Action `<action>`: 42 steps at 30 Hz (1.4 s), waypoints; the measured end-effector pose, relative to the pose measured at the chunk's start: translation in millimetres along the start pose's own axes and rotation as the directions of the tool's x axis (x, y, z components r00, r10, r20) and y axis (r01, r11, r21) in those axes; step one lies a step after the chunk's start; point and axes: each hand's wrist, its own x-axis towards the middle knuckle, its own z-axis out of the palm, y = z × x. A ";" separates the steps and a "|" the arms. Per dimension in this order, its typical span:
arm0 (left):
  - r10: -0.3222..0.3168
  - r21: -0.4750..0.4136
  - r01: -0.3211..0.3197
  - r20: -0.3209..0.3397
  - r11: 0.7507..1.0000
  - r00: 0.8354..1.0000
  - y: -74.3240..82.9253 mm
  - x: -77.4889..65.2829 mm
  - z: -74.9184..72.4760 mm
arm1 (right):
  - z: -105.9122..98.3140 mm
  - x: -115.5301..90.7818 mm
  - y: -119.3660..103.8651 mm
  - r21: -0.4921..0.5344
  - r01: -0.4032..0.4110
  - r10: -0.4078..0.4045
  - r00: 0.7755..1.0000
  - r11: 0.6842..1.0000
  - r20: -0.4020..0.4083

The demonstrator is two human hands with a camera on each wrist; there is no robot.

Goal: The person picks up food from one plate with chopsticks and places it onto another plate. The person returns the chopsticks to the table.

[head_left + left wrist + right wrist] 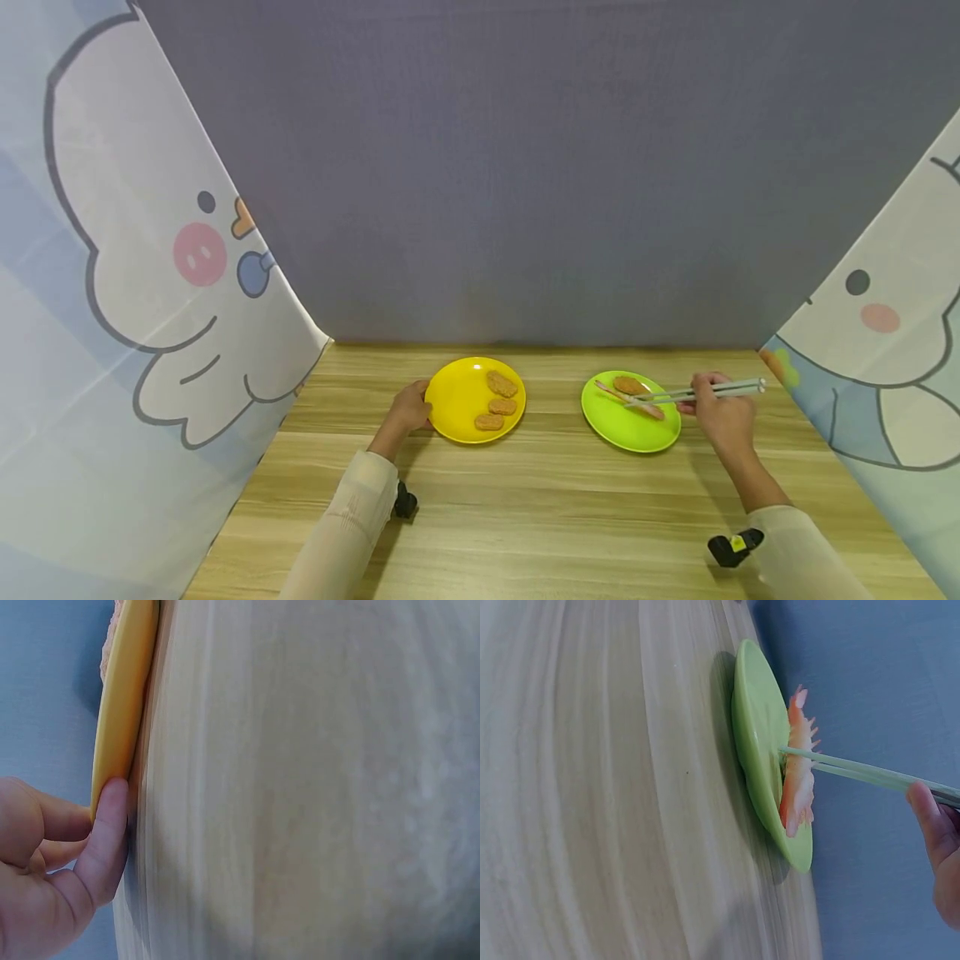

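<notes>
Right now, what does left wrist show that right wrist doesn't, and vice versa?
Left wrist only: the left hand pinching the yellow plate by its rim, part of a breaded piece on it.
Right wrist only: the right hand holding chopsticks at a shrimp-like piece on or just above the green plate.
Both: wooden table and gray-blue backdrop.

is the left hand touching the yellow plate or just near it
Touching: the left wrist view shows the left hand pinching the yellow plate at its rim, no gap between.
</notes>
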 end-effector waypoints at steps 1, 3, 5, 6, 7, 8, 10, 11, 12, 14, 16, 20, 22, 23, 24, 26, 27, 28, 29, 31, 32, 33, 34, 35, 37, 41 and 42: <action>-0.001 -0.001 0.001 -0.001 1.000 1.000 0.2 -0.2 -0.3 | 0.1 0.0 -0.9 -0.006 0.002 -0.002 1.000 1.000 0.000; -0.003 0.000 0.003 -0.002 1.000 1.000 0.5 -0.5 -0.8 | 0.5 -0.6 -3.2 -0.008 0.011 -0.011 1.000 1.000 -0.001; -0.003 -0.001 0.003 -0.002 1.000 1.000 0.5 -0.3 -1.1 | 1.1 -1.0 -5.8 0.008 0.031 -0.031 1.000 0.999 0.000; -0.002 -0.002 0.002 -0.001 1.000 1.000 0.5 -0.4 -1.1 | 1.4 -1.2 -7.0 0.018 0.041 -0.041 0.999 0.999 -0.001; -0.004 -0.005 0.004 0.000 1.000 1.000 0.5 -0.3 -0.7 | 1.7 -1.3 -8.1 0.031 0.046 -0.046 0.999 0.998 -0.002; -0.004 -0.006 0.004 0.001 1.000 1.000 0.5 -0.2 -0.6 | 2.2 -1.4 -9.0 0.053 0.051 -0.051 0.999 0.997 -0.006; -0.002 -0.009 0.002 0.003 1.000 1.000 0.3 0.3 -0.4 | 3.4 -1.1 -10.1 0.099 0.044 -0.042 0.999 0.994 -0.019; -0.002 -0.009 0.002 0.005 1.000 1.000 0.3 0.4 -0.3 | 4.0 -0.8 -10.7 0.126 0.034 -0.031 0.999 0.991 -0.022; 0.000 -0.004 0.000 0.004 1.000 1.000 0.1 0.8 -0.2 | 4.5 -0.5 -11.4 0.154 0.022 -0.019 1.000 0.988 -0.023; 0.001 0.001 -0.001 0.004 1.000 1.000 -0.3 1.5 -0.4 | 5.7 -0.2 -12.9 0.198 0.007 -0.002 1.000 0.980 -0.026; 0.003 0.007 -0.003 0.004 1.000 1.000 -0.4 1.8 -0.6 | 6.9 -0.5 -15.6 0.229 -0.005 0.011 1.000 0.973 -0.024; -0.004 -0.001 0.004 0.006 1.000 1.000 -0.4 1.6 -1.0 | 10.8 -2.9 -21.4 0.263 0.001 0.005 1.000 0.965 -0.021; -0.005 -0.005 0.005 0.006 1.000 1.000 -0.6 1.3 -1.0 | 13.6 -3.5 -23.8 0.287 0.008 -0.002 1.000 0.958 -0.019; -0.007 -0.008 0.007 0.006 1.000 1.000 -0.5 1.2 -1.0 | 15.2 -3.7 -24.7 0.295 0.010 -0.004 1.000 0.955 -0.019; -0.009 -0.010 0.009 0.005 1.000 1.000 -0.3 1.0 -1.2 | 16.8 -3.8 -25.6 0.310 0.009 -0.004 1.000 0.951 -0.018; -0.001 -0.001 0.001 0.004 1.000 1.000 -0.1 0.8 -1.4 | 20.1 -3.6 -27.3 0.327 0.017 -0.013 1.000 0.945 -0.013; 0.002 0.003 -0.002 0.004 1.000 1.000 0.2 0.5 -1.4 | 22.0 -3.6 -28.3 0.343 0.022 -0.018 1.000 0.939 -0.012; 0.004 0.008 -0.004 0.003 1.000 1.000 0.3 0.6 -1.5 | 23.8 -3.8 -29.5 0.356 0.020 -0.017 1.000 0.934 -0.011; 0.005 0.010 -0.005 0.002 1.000 1.000 0.4 0.7 -1.6 | 25.8 -4.2 -30.8 0.369 0.023 -0.021 1.000 0.929 -0.011; 0.007 0.014 -0.007 0.002 1.000 1.000 0.3 0.9 -1.6 | 29.9 -5.5 -34.1 0.366 0.038 -0.037 0.999 0.930 -0.012; 0.005 0.012 -0.005 0.001 1.000 1.000 0.2 0.9 -1.5 | 32.1 -6.3 -36.3 0.360 0.044 -0.043 0.999 0.932 -0.011; 0.003 0.012 -0.003 0.001 1.000 1.000 0.0 1.1 -1.5 | 34.3 -7.3 -38.9 0.354 0.049 -0.049 0.999 0.934 -0.008; 0.003 0.011 -0.003 0.001 1.000 1.000 -0.5 1.3 -1.5 | 36.6 -8.4 -41.8 0.339 0.053 -0.055 0.998 0.939 -0.005; 0.002 0.008 -0.002 0.002 1.000 1.000 -0.8 1.4 -1.4 | 38.9 -9.9 -45.0 0.321 0.062 -0.065 0.998 0.945 0.000; 0.005 0.011 -0.005 0.000 1.000 1.000 -1.8 1.9 -1.1 | 44.0 -12.6 -51.0 0.307 0.073 -0.081 0.997 0.949 0.013; 0.013 0.017 -0.013 -0.005 1.000 1.000 -4.1 3.1 0.1 | 57.0 -13.3 -54.6 0.323 0.089 -0.104 0.994 0.942 0.028; 0.014 0.019 -0.014 -0.006 1.000 1.000 -4.7 3.4 0.5 | 61.0 -12.3 -53.5 0.336 0.091 -0.107 0.994 0.937 0.027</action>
